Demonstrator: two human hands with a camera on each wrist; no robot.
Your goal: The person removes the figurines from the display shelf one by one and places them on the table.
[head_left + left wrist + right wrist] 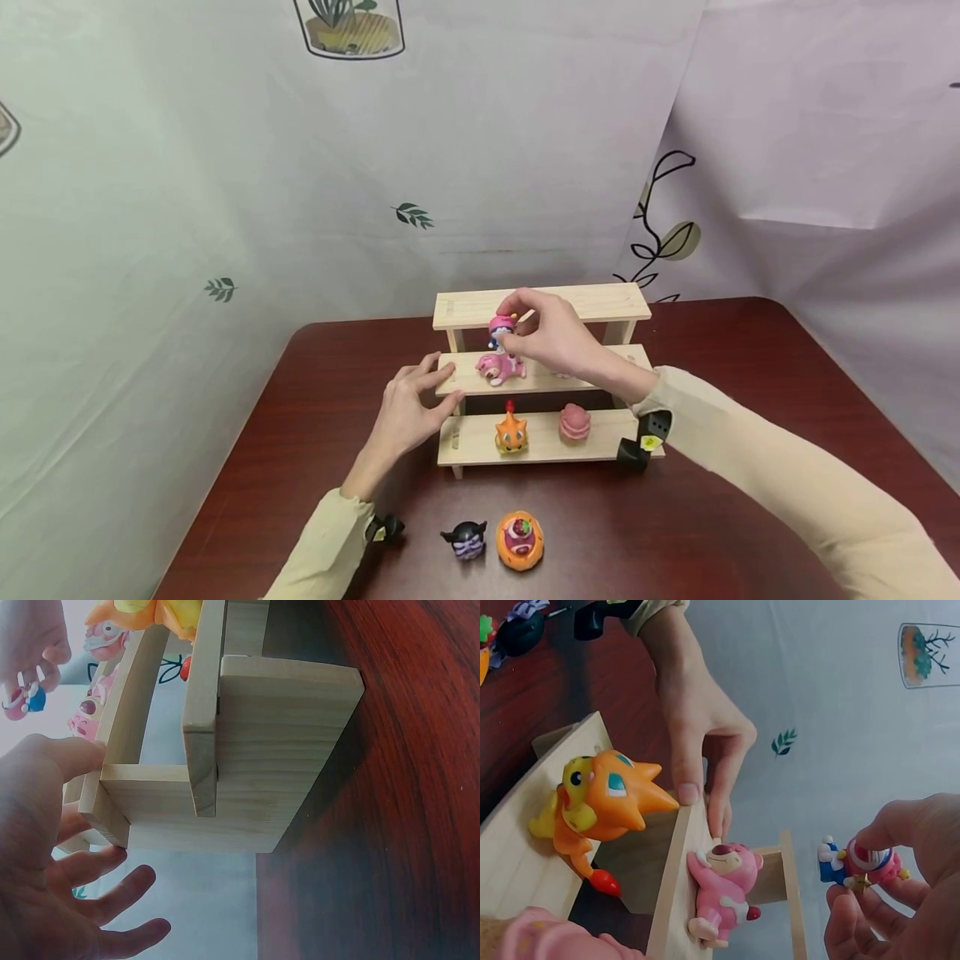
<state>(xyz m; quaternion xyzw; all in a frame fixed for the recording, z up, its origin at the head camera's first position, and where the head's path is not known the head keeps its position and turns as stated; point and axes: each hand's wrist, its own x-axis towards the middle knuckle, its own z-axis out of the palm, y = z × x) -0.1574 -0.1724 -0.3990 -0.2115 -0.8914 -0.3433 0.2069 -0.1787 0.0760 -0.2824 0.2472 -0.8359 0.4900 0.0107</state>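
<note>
My right hand (551,333) pinches a small figurine (501,332) with a pink hat and blue lower body, holding it above the middle tier of a wooden stepped shelf (543,306). Just below it, a pink bear figurine (501,367) lies on that tier. My left hand (408,408) grips the left end of the middle board, thumb on one face and a finger on the other, as the left wrist view shows. Part of a pale figure behind my right wrist is mostly hidden.
An orange figurine (512,433) and a pink ice-cream-like figure (574,422) stand on the lowest tier. In front, on the dark red table (600,533), are a black-and-purple figurine (467,542) and an orange ring-shaped piece (511,559) with a strawberry-topped centre. A patterned curtain hangs behind.
</note>
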